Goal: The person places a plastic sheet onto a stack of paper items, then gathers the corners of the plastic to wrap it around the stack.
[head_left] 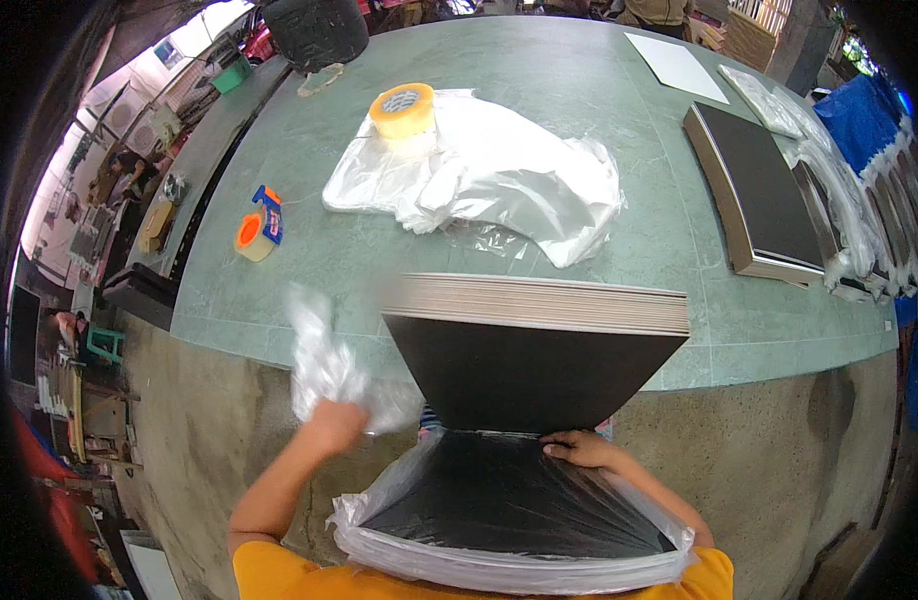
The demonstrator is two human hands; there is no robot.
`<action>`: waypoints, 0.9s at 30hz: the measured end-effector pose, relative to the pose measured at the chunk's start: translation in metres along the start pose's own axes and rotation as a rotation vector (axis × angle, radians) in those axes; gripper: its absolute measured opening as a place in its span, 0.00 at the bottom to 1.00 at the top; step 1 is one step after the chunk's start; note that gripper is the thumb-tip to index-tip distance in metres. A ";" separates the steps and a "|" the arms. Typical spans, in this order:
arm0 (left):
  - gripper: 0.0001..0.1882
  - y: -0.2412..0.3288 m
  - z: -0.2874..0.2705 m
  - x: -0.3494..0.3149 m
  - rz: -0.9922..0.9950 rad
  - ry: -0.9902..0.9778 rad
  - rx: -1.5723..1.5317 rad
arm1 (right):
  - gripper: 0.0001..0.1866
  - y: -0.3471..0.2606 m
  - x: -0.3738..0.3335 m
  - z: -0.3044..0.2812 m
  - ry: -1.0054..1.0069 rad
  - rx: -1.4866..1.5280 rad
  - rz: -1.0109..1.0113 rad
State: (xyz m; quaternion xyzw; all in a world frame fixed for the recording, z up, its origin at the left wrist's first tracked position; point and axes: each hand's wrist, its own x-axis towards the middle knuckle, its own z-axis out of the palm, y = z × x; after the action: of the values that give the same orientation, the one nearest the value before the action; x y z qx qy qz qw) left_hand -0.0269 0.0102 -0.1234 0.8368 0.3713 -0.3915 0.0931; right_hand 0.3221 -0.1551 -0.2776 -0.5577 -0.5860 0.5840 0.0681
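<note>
My left hand (339, 425), smeared by motion, is closed on a crumpled clear plastic bag (319, 345) beside the table edge. Against my body leans a stack of black boards in clear plastic (479, 490). My right hand (584, 448) grips its far edge, fingers partly hidden. Just beyond, a thick stack of black boards (534, 365) with pale layered edges stands tilted at the table's near edge, with neither hand on it. Its lower end meets the bagged stack.
On the green table (279, 320) lie a pile of clear plastic bags (519, 170), a yellow tape roll (402, 110) and a tape dispenser (259, 225). To the right are another black board stack (759, 190), plastic-wrapped stacks (849, 220) and a white sheet (677, 66). A black bin (314, 32) stands far left.
</note>
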 end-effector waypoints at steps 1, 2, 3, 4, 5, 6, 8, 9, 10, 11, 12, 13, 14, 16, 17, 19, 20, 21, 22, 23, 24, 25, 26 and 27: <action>0.11 0.023 -0.005 -0.001 0.119 -0.027 -0.007 | 0.25 -0.008 -0.003 -0.008 -0.031 -0.033 -0.008; 0.14 0.041 -0.018 -0.006 0.206 0.029 -0.147 | 0.27 -0.035 -0.011 -0.025 -0.102 -0.070 -0.113; 0.14 0.053 -0.030 -0.006 0.325 0.055 -0.153 | 0.29 -0.073 -0.023 -0.045 -0.174 -0.103 -0.217; 0.14 0.062 -0.046 -0.006 0.442 0.081 -0.160 | 0.30 -0.109 -0.037 -0.059 -0.065 0.002 -0.365; 0.15 0.077 -0.070 -0.012 0.535 0.128 -0.277 | 0.32 -0.140 -0.048 -0.068 0.052 0.109 -0.508; 0.17 0.087 -0.093 -0.020 0.632 0.176 -0.389 | 0.32 -0.165 -0.053 -0.071 0.163 0.242 -0.666; 0.18 0.089 -0.126 -0.026 0.797 0.203 -0.624 | 0.34 -0.181 -0.056 -0.072 0.236 0.378 -0.783; 0.19 0.089 -0.136 -0.026 0.875 0.212 -0.737 | 0.34 -0.180 -0.055 -0.071 0.192 0.389 -0.750; 0.20 0.084 -0.140 -0.024 0.721 0.273 -0.937 | 0.34 -0.178 -0.054 -0.071 0.147 0.399 -0.717; 0.20 0.075 -0.142 -0.023 0.557 0.330 -1.130 | 0.35 -0.173 -0.055 -0.074 -0.005 0.430 -0.586; 0.23 0.067 -0.146 -0.023 0.602 0.395 -1.340 | 0.35 -0.167 -0.055 -0.079 -0.169 0.458 -0.457; 0.24 0.068 -0.146 -0.023 0.623 0.417 -1.416 | 0.36 -0.161 -0.057 -0.083 -0.331 0.483 -0.324; 0.25 0.068 -0.146 -0.022 0.644 0.440 -1.492 | 0.39 -0.155 -0.058 -0.084 -0.327 0.383 -0.367; 0.30 0.061 -0.133 -0.014 0.678 0.340 -1.499 | 0.42 -0.159 -0.061 -0.085 -0.025 0.348 -0.609; 0.30 0.062 -0.129 -0.015 0.762 0.302 -1.500 | 0.43 -0.162 -0.061 -0.086 0.128 0.327 -0.726; 0.30 0.067 -0.128 -0.016 0.943 0.214 -1.492 | 0.50 -0.168 -0.059 -0.089 0.196 0.464 -0.709; 0.29 0.064 -0.128 -0.010 1.037 0.083 -1.436 | 0.51 -0.174 -0.057 -0.088 0.218 0.499 -0.754; 0.29 0.061 -0.125 -0.007 0.960 -0.002 -1.428 | 0.52 -0.182 -0.054 -0.086 0.238 0.529 -0.802; 0.29 0.057 -0.122 -0.004 0.883 -0.086 -1.418 | 0.44 -0.189 -0.054 -0.084 0.221 0.601 -0.758; 0.29 0.055 -0.121 -0.003 0.804 -0.167 -1.405 | 0.36 -0.193 -0.059 -0.085 0.241 0.718 -0.703; 0.29 0.055 -0.123 -0.006 0.842 0.015 -1.512 | 0.28 -0.196 -0.063 -0.088 0.263 0.838 -0.650; 0.28 0.056 -0.125 -0.012 0.877 0.204 -1.613 | 0.20 -0.197 -0.065 -0.091 0.283 0.957 -0.594; 0.28 0.057 -0.125 -0.016 0.909 0.398 -1.705 | 0.09 -0.184 -0.054 -0.094 0.264 1.193 -0.965; 0.29 0.052 -0.114 -0.016 0.824 0.405 -1.774 | 0.13 -0.193 -0.060 -0.102 0.231 1.294 -1.078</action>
State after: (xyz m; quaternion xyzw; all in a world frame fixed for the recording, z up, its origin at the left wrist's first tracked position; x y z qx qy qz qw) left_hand 0.0695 0.0153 -0.0412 0.5790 0.2189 0.2404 0.7477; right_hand 0.3085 -0.0787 -0.0650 -0.1096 -0.3116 0.6309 0.7020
